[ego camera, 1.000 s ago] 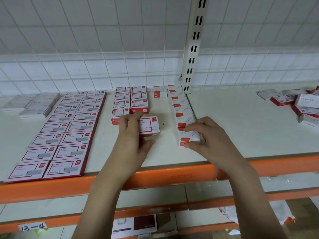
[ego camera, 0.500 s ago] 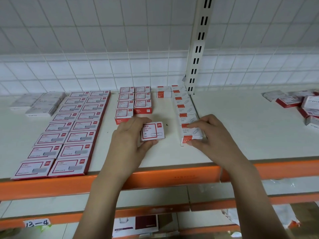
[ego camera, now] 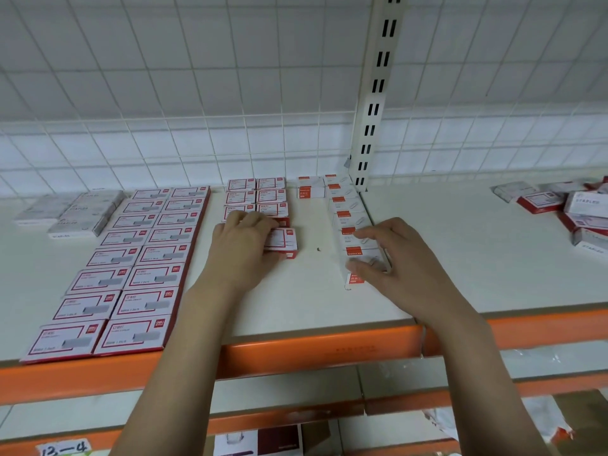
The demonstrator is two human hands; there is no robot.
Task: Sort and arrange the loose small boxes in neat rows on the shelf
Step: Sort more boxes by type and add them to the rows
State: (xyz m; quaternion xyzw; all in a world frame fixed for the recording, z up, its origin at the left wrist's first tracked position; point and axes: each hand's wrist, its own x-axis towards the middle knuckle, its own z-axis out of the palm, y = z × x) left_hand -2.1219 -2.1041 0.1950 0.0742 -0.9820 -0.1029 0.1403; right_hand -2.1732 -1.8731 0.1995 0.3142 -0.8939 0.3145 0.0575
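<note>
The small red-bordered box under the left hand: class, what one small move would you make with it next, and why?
Probably slide the small red-bordered box a little further back, until it butts squarely against the box behind it in the two-column block, then let go. The left hand grips it at the front of the block's right column, not yet flush. The right hand holds the front box of the white column.

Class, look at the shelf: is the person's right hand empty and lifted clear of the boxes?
No, the right hand grips the nearest box of the white column.
</note>
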